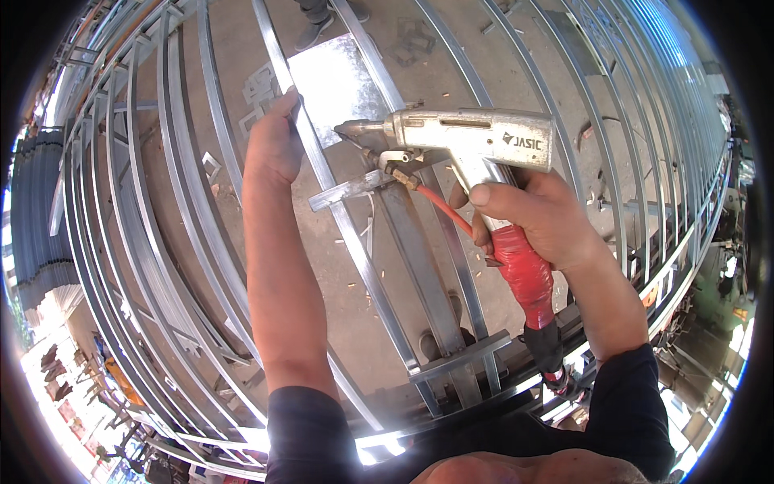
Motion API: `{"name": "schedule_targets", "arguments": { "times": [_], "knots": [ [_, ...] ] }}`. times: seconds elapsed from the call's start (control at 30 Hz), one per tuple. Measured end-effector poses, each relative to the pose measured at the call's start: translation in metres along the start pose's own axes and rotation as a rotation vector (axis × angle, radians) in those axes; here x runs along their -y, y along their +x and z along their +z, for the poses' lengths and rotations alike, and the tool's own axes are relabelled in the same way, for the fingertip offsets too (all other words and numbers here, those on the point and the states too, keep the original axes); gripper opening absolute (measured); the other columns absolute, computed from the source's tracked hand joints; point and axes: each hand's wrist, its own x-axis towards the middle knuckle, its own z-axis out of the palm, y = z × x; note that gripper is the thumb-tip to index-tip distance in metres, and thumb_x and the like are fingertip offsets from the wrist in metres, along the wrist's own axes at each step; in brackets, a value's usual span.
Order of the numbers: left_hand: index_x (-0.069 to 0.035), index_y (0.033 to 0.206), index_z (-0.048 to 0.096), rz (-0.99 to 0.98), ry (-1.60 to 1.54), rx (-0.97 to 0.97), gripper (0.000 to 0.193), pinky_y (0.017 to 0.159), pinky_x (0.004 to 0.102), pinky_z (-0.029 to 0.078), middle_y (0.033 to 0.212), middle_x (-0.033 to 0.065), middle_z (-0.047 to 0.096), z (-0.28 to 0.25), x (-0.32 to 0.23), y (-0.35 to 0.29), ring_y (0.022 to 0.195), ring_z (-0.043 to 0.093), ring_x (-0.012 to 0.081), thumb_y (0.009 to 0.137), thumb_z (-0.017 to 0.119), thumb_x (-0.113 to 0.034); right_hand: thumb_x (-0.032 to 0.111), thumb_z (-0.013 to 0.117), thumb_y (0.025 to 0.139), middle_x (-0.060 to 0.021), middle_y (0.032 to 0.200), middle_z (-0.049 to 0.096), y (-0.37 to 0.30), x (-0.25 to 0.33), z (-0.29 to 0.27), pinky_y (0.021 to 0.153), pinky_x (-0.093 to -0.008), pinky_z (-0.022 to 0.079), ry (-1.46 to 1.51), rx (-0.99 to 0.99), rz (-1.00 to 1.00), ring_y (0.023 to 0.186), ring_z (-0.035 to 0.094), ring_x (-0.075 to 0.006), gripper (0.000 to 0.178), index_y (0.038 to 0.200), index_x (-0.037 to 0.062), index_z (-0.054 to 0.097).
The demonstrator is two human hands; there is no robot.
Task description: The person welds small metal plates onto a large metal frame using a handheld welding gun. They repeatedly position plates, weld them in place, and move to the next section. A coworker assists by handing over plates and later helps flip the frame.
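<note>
Several long metal rails sweep down the left side, spaced apart, with the floor showing through the gaps. Next along, the left hand, at the edge of a slim bar, probably to steady it; the thumb side shows, but the other fingers go out of sight, so I cannot tell whether they are clamped. Just past it, a bright sheet lies lower, partly hidden by the bar. Below, a short crosspiece spans the bar and a broad beam, seemingly to tie them together. And now the welding gun, up between the two hands, nozzle turned left toward the bar, likely for close aim. An orange hose hangs underneath, well placed to clear the grip. Rightmost, the right hand, fingers wrapped firmly round the handle above its red wrapping, presumably to carry the weight and keep control.
</note>
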Motion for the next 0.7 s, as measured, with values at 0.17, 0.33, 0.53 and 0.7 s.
{"name": "schedule_targets", "arguments": {
  "times": [0.17,0.33,0.53,0.7],
  "knots": [
    [-0.004,0.125,0.064,-0.007,0.039,-0.012,0.031,0.105,0.0346,0.043,0.117,0.0033,0.064,0.007,-0.001,-0.005,0.112,0.058,0.0190,0.103,0.064,-0.026,0.017,0.069,0.093,-0.0135,0.101,0.070,0.006,-0.004,0.008,0.059,-0.0314,0.057,0.028,0.021,-0.027,0.071,0.068,-0.0172,0.036,0.121,-0.0042,0.062],
    [-0.005,0.123,0.064,0.008,0.053,-0.051,0.029,0.099,0.0354,0.048,0.113,0.0041,0.066,-0.003,0.006,0.008,0.106,0.062,0.0192,0.103,0.063,-0.026,0.025,0.067,0.094,-0.0066,0.082,0.064,0.012,-0.010,0.009,0.060,-0.0329,0.056,-0.005,0.098,-0.115,0.070,0.067,-0.0164,0.035,0.115,-0.0027,0.063],
    [-0.004,0.116,0.067,0.006,0.051,-0.029,0.025,0.087,0.0368,0.056,0.103,0.0062,0.072,-0.012,0.008,0.019,0.094,0.070,0.0205,0.104,0.060,-0.025,0.026,0.065,0.095,-0.0044,0.076,0.062,0.015,-0.008,0.009,0.058,-0.0323,0.056,-0.070,0.088,-0.142,0.066,0.067,-0.0159,0.031,0.109,-0.0020,0.063],
    [-0.002,0.116,0.067,-0.017,0.043,-0.017,0.025,0.090,0.0377,0.057,0.104,0.0094,0.074,-0.012,0.008,0.017,0.095,0.071,0.0210,0.105,0.058,-0.022,0.021,0.068,0.095,-0.0070,0.083,0.065,0.014,-0.007,0.008,0.060,-0.0306,0.055,-0.002,0.122,-0.124,0.067,0.067,-0.0154,0.032,0.115,-0.0029,0.062]
  ]
}}
